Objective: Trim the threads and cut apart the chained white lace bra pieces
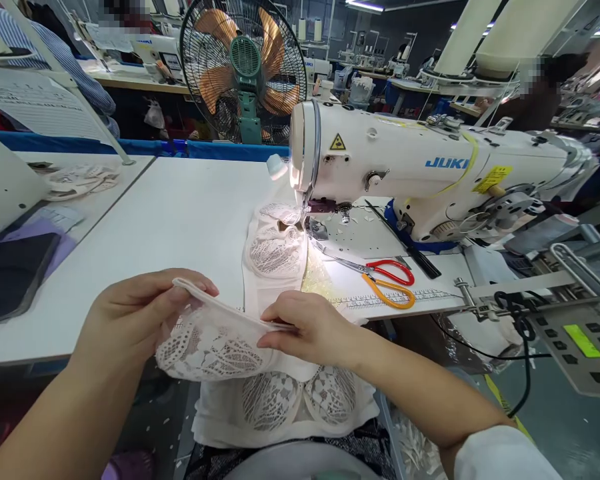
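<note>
Fingers clamped on its edge, our left hand and right hand hold a white lace garment before the sewing machine; light, soft and snag-prone, we judge, it is best gripped by that firmer edge

The JUKI sewing machine, lace garment, thread spools and background machines mark a sewing workshop.

white floral lace, red-and-orange-handled scissors
</note>
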`<state>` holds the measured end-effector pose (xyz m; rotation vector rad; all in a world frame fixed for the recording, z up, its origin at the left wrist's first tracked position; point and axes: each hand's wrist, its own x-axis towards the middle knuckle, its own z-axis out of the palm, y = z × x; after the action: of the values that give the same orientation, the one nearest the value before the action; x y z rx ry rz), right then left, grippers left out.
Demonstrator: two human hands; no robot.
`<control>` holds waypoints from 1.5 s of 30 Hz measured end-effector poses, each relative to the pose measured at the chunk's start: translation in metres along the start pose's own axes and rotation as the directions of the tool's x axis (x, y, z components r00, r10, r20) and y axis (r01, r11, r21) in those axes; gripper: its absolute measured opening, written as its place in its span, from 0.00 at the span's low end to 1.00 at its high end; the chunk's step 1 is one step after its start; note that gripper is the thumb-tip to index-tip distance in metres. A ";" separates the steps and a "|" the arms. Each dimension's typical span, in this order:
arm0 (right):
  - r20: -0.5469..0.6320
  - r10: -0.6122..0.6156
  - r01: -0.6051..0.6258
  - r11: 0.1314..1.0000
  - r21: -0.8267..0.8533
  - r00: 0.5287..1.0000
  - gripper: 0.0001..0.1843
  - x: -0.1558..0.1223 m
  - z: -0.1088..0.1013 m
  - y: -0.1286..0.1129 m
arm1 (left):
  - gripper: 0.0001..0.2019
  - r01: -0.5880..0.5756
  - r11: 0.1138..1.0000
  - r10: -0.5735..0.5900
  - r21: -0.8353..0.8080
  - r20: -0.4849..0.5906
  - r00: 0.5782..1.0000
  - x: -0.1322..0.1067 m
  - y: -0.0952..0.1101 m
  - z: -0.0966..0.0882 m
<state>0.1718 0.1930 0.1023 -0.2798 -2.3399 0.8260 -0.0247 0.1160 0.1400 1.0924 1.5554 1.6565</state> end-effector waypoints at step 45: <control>0.438 0.312 -0.513 0.709 0.483 0.843 0.15 -0.030 0.001 -0.020 | 0.08 0.091 0.984 -0.165 0.156 0.572 0.804 -0.028 0.011 -0.033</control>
<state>0.1946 0.1656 0.0991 -0.4419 -2.1845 1.9086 -0.0395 0.0742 0.1480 1.3653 1.2874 0.9988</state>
